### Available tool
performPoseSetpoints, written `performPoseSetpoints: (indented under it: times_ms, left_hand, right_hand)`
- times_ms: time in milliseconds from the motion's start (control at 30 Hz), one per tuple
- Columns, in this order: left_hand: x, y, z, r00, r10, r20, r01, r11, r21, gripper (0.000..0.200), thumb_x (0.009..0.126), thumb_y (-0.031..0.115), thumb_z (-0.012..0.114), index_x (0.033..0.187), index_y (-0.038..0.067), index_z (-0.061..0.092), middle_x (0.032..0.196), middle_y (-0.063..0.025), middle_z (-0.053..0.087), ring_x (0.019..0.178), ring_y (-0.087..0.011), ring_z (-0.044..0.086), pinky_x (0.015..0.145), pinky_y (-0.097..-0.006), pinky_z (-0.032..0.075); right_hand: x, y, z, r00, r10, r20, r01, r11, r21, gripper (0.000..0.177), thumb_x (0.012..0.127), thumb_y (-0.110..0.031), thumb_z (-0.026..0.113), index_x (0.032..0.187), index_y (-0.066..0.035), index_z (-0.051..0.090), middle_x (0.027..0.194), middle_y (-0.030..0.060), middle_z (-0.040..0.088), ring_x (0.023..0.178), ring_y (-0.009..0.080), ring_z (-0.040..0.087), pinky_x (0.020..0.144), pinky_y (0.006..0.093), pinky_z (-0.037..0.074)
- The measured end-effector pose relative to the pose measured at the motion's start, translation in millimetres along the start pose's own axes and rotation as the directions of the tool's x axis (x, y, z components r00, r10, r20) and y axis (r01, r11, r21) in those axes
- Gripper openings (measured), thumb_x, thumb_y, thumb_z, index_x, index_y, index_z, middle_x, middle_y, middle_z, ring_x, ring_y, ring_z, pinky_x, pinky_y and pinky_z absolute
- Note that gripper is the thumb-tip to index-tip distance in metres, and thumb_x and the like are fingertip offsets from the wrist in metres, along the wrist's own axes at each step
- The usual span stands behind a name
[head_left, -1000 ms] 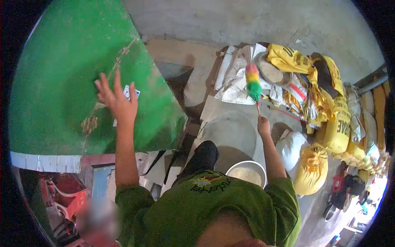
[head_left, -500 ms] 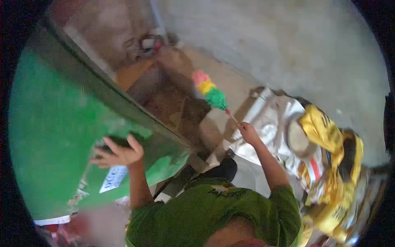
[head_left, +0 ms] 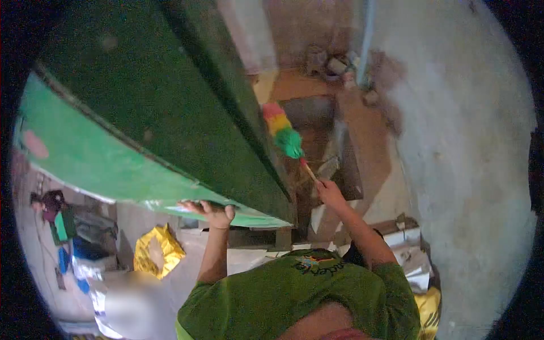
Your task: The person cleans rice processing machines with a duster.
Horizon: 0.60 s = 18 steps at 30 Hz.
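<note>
A fluffy duster (head_left: 283, 131) with pink, yellow and green bands is in my right hand (head_left: 331, 194). Its fingers are closed round the thin wooden handle. The duster's head is up and to the left, beside the dark edge of a large green cabinet-like panel (head_left: 170, 130). My left hand (head_left: 212, 212) lies against the lighter green face (head_left: 141, 184), near its lower edge. Its fingers point left and rest on the surface, with the thumb apart. Nothing shows in that hand, though part of the fingers is hard to make out.
A grey wall (head_left: 470, 141) stands on the right. In the narrow gap between wall and panel are a brown floor (head_left: 374, 147), a pale blue pipe (head_left: 365, 42) and small items. Yellow packaging (head_left: 160, 249) is at lower left; another yellow wrapper (head_left: 429, 311) is at lower right.
The view has turned, bringing the gap and the panel's dark side into sight. My left hand, spread over the green face before, now rests near its edge. My right hand still holds the duster.
</note>
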State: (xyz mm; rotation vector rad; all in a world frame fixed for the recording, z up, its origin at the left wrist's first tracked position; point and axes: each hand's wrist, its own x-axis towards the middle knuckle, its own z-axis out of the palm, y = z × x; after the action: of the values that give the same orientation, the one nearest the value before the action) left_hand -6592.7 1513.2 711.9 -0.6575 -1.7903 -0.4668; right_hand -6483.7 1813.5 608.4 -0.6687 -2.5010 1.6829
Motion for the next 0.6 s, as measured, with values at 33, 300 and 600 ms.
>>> performPoseSetpoints:
  times_ms: [33, 300, 600]
  left_hand:
    - [0, 6, -5, 0.999, -0.028, 0.042, 0.029, 0.999, -0.024, 0.081, 0.071, 0.063, 0.038, 0.133, 0.021, 0.009, 0.137, -0.0142, -0.002, 0.124, -0.0411, 0.000, 0.094, -0.0613, 0.003]
    - [42, 67, 9, 0.972, -0.220, -0.084, 0.224, 0.973, 0.051, 0.081, 0.073, 0.028, 0.055, 0.132, 0.007, 0.004, 0.134, -0.0251, 0.000, 0.123, -0.0418, 0.004, 0.099, -0.0484, 0.009]
    - [21, 68, 21, 0.915, -0.374, -0.151, 0.362, 0.927, -0.100, 0.075, 0.078, 0.023, 0.045, 0.131, 0.003, -0.004, 0.135, -0.0197, 0.004, 0.122, -0.0321, 0.015, 0.100, -0.0441, 0.013]
  right_hand:
    - [12, -11, 2, 0.999, 0.033, 0.034, -0.032, 0.999, -0.011, 0.033, 0.086, -0.031, 0.043, 0.095, -0.003, 0.056, 0.061, 0.0027, 0.049, 0.056, 0.0115, 0.047, 0.051, 0.0286, 0.039]
    - [91, -161, -28, 0.972, -0.217, 0.095, 0.139, 0.846, 0.515, 0.023, 0.085, -0.022, 0.045, 0.089, -0.002, 0.054, 0.056, 0.0013, 0.045, 0.044, 0.0094, 0.039, 0.040, 0.0243, 0.030]
    - [201, 91, 97, 0.907, -0.401, 0.130, 0.320, 0.855, 0.409, 0.016, 0.086, -0.021, 0.041, 0.091, -0.009, 0.050, 0.052, 0.0009, 0.042, 0.038, 0.0105, 0.036, 0.033, 0.0261, 0.026]
